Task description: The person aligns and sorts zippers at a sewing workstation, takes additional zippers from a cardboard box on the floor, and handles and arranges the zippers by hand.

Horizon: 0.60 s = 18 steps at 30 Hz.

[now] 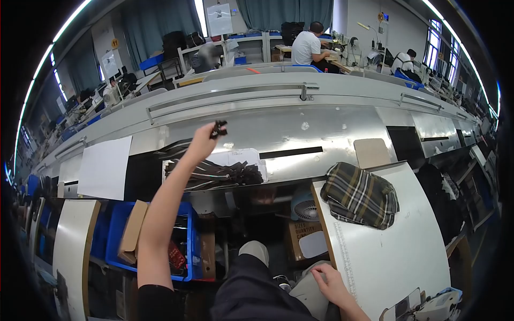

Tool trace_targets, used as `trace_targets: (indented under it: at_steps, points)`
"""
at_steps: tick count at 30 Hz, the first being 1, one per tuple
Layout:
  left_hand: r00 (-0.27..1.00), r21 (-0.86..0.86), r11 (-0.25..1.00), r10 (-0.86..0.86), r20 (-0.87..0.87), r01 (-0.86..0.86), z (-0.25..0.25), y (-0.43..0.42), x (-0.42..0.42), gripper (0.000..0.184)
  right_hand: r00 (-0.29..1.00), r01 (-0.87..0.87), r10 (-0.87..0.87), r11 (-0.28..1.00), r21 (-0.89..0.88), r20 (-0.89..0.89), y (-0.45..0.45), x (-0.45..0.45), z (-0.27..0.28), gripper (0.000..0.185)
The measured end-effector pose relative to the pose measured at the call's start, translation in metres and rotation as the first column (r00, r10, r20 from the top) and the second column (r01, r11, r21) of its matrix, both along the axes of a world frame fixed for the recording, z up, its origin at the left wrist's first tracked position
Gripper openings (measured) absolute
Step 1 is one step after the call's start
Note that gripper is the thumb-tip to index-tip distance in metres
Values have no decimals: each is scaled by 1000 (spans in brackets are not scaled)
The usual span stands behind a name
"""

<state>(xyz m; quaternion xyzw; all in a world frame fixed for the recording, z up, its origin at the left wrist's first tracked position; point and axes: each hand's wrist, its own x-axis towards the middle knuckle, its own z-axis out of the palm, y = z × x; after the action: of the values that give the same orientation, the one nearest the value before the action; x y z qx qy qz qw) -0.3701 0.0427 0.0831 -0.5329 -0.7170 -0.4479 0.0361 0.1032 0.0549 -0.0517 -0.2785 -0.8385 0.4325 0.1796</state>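
Observation:
My left hand (205, 140) is closed on the end of a bundle of dark strips (218, 129), held above the metal surface. The strips trail back to the left behind my forearm. Just below lies a pile of dark strips (230, 174) on a white sheet (238, 156). My right hand (327, 281) rests near my right thigh beside the white tabletop, its fingers bent together; whether anything is between them is too small to tell. On that tabletop lies a folded plaid cloth (360, 195).
A blue bin (191, 241) with a cardboard piece (134, 232) stands below my left arm. At the lower right is a white machine (436, 307). A metal rail (230, 96) runs behind the metal surface (289, 134). Seated people (308, 49) are farther back.

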Motion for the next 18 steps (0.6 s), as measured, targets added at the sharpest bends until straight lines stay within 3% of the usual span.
trace_targets:
  at_steps: [1, 2, 4, 5, 7, 9, 13, 15, 18]
  points:
    - [986, -144, 980, 126, -107, -141, -44, 9, -22, 17, 1000, -21, 22, 998, 57, -17, -1, 1, -6, 15]
    - [999, -231, 971, 54, -5, -54, -93, 19, -47, 15, 999, -51, 51, 992, 116, 2, -2, 2, -14, 15]
    - [873, -391, 918, 138, 468, 65, -144, 21, -37, 30, 993, -120, 114, 962, 244, 40, 3, 0, -26, 15]
    - [882, -410, 908, 120, 455, 88, -153, 21, -33, 50, 990, -129, 113, 968, 218, 82, 5, -1, -23, 18]
    - [797, -245, 970, 144, 587, 5, -128, 10, -2, 63, 974, -160, 133, 977, 140, 180, -2, 0, -16, 25]
    - [837, -184, 983, 91, 540, 12, -126, -1, 1, 70, 968, -173, 134, 968, 180, 213, -5, 0, -19, 23]
    - [961, 149, 979, 99, 257, -141, -118, -46, 71, 54, 971, -203, 163, 951, 236, 178, -9, -2, -16, 21]
    - [950, 220, 959, 108, 294, -177, -113, -84, 125, 41, 955, -246, 213, 957, 151, 207, -11, -6, -12, 21]
    - [922, 174, 940, 231, 311, -294, -137, -153, 180, 30, 906, -324, 285, 943, 78, 312, -17, -17, -7, 22]
